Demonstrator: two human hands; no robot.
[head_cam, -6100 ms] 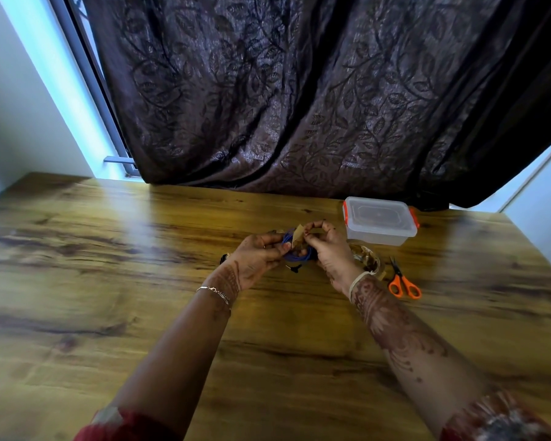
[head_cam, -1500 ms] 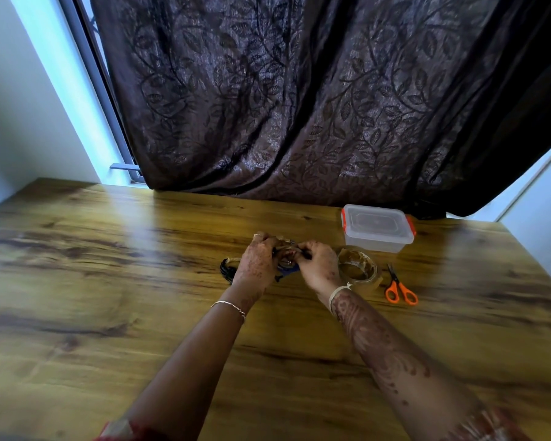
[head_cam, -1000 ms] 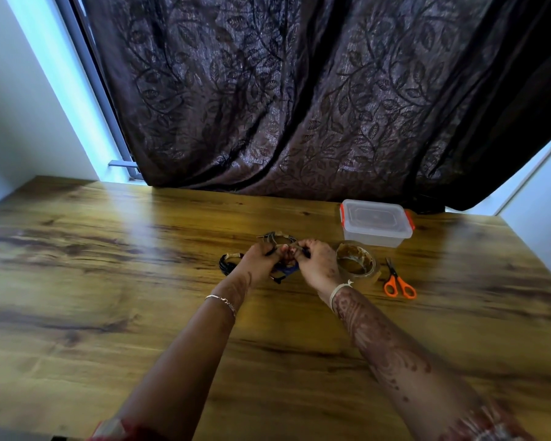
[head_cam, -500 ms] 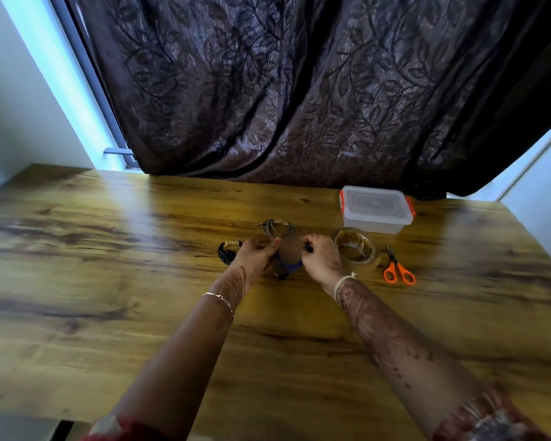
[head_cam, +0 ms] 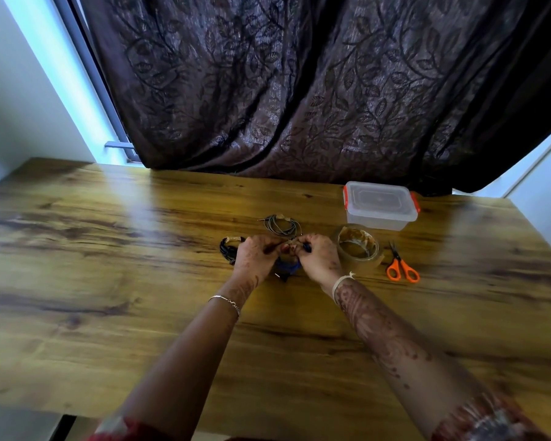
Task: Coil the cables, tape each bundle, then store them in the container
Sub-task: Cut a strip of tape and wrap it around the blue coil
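My left hand [head_cam: 255, 254] and my right hand [head_cam: 318, 257] meet over a coiled blue cable [head_cam: 287, 266] on the wooden table [head_cam: 109, 297]. Both pinch it at its top, where a bit of brown tape shows between the fingertips. Most of the blue coil is hidden under the hands. A black coiled cable [head_cam: 229, 248] bound with tape lies just left of my left hand. A grey coiled cable [head_cam: 280, 225], also taped, lies behind the hands. The clear container [head_cam: 379, 205] with orange clips stands closed at the back right.
A roll of brown tape [head_cam: 358, 246] lies right of my right hand, with orange-handled scissors [head_cam: 401, 268] beyond it. A dark patterned curtain [head_cam: 299, 90] hangs along the table's far edge. The table's near edge runs across the bottom left.
Both hands have stayed on the blue coil, with the fingers now drawn closer together at its top. The brown tape piece seen between the hands half a second ago is mostly covered.
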